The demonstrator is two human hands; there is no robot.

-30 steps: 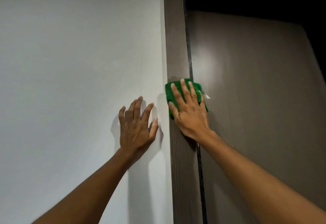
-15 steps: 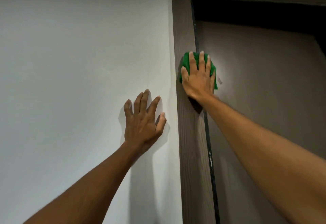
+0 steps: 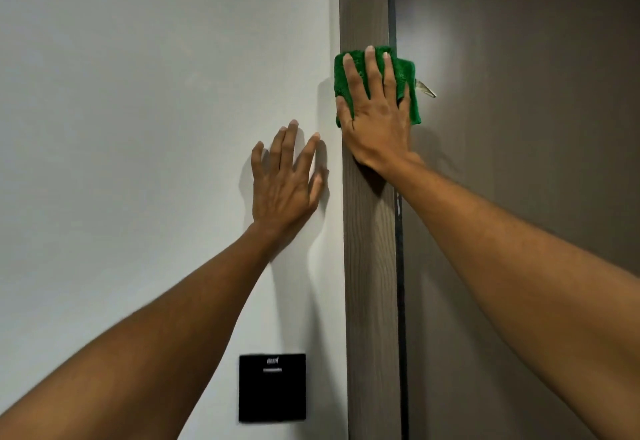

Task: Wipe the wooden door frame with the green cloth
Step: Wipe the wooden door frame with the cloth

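Wiping under way on the upright of the wooden door frame (image 3: 369, 266).

Head view: the right hand (image 3: 377, 117) presses the folded green cloth (image 3: 408, 75) flat against the frame, fingers (image 3: 372, 68) spread wide over it, a small tag poking out beside the brown door (image 3: 519, 127). The left hand (image 3: 284, 183) rests open, fingers splayed, on the smooth white wall (image 3: 138, 93) above a black panel (image 3: 272, 387). The frame shows matte grey-brown grain; the cloth looks nubby. Long stretches above and below likely remain to wipe.
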